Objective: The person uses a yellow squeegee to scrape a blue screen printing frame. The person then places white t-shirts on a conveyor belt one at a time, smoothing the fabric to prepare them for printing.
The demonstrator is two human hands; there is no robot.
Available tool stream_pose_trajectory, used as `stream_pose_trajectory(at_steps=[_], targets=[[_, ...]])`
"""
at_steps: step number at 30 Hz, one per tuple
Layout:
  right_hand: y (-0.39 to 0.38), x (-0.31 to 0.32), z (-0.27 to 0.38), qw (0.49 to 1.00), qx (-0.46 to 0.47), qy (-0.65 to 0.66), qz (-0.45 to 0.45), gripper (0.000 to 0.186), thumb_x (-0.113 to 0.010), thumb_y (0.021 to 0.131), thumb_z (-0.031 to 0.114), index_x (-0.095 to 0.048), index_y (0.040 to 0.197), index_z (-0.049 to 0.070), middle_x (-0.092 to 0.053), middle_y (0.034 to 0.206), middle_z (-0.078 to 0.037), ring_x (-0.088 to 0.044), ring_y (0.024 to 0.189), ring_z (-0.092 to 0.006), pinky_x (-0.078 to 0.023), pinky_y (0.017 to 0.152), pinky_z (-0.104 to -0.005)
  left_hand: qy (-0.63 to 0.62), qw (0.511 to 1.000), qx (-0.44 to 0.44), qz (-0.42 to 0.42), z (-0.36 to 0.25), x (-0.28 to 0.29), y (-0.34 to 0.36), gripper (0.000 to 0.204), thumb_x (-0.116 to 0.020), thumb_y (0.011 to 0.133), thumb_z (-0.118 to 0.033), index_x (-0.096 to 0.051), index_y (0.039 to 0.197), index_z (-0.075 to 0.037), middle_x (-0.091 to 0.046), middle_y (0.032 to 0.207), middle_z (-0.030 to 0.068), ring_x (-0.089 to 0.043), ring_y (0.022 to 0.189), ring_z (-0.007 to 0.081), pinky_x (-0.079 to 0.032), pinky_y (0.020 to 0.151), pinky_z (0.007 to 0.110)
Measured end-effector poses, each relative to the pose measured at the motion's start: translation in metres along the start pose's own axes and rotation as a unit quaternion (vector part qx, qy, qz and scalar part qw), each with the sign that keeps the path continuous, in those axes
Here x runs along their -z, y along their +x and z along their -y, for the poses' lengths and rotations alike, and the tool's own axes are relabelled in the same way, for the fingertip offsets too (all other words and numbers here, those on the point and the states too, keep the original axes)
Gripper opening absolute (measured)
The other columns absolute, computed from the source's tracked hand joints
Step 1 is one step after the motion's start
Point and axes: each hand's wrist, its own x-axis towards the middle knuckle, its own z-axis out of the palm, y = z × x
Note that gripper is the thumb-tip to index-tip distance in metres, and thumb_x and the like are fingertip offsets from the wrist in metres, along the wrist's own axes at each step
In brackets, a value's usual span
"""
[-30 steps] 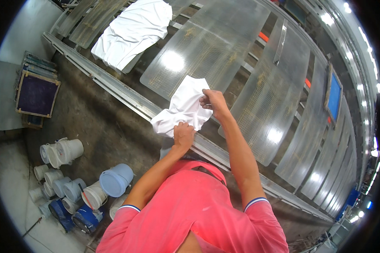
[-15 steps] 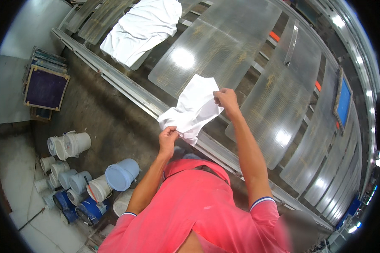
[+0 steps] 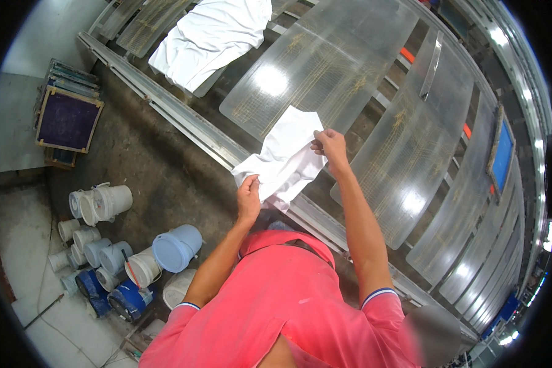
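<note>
A piece of white cloth (image 3: 285, 152) hangs bunched and creased between my two hands, in front of my waist and over the near rail. My left hand (image 3: 248, 197) pinches its lower left edge. With thumb and fingers closed, my right hand (image 3: 330, 147) grips the upper right edge. Behind the cloth lies a flat grey panel (image 3: 313, 67) with yellowish glue-like marks. Whether the cloth is a whole garment or one cut piece I cannot tell.
Another white cloth (image 3: 211, 40) lies rumpled on a panel at the far left. A metal rail (image 3: 184, 132) runs along the near side. Several buckets (image 3: 178, 247) stand on the floor at left, near stacked frames (image 3: 69, 119). A blue framed screen (image 3: 502, 153) is at right.
My left hand has moved slightly up along the cloth's edge. The right hand still grips its side, and the cloth has shifted a little.
</note>
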Motion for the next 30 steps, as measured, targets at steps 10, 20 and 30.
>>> stream_pose_trajectory(at_steps=[10, 20, 30], targets=[[0.039, -0.015, 0.018, 0.973, 0.169, -0.152, -0.029, 0.02, -0.069, 0.083, 0.017, -0.065, 0.078, -0.001, -0.065, 0.074, -0.007, -0.062, 0.062, -0.0134, -0.049, 0.055, -0.0284, 0.281, 0.951, -0.123, 0.038, -0.058, 0.059, 0.037, 0.018, -0.073, 0.081, -0.011, -0.069, 0.094, 0.001, -0.066, 0.084, 0.0175, -0.066, 0.076, 0.0255, -0.049, 0.069, 0.036], [0.088, -0.072, 0.083, 0.959, 0.101, -0.196, 0.18, 0.021, -0.073, 0.081, 0.02, -0.069, 0.084, 0.0, -0.065, 0.075, -0.006, -0.059, 0.065, -0.0113, -0.043, 0.055, -0.0265, 0.171, 0.98, -0.031, 0.096, -0.119, 0.114, 0.131, 0.016, -0.074, 0.082, -0.009, -0.069, 0.089, 0.004, -0.069, 0.074, 0.0064, -0.06, 0.068, 0.0084, -0.047, 0.063, 0.026], [0.15, -0.153, 0.111, 0.839, 0.289, -0.375, 0.267, 0.042, -0.072, 0.074, 0.009, -0.07, 0.115, 0.008, -0.068, 0.086, -0.01, -0.064, 0.083, -0.0221, -0.05, 0.076, -0.035, 0.15, 0.983, 0.049, 0.09, -0.127, 0.162, 0.211, 0.016, -0.07, 0.086, -0.012, -0.068, 0.089, 0.004, -0.062, 0.071, 0.0, -0.05, 0.065, 0.0057, -0.041, 0.059, 0.024]])
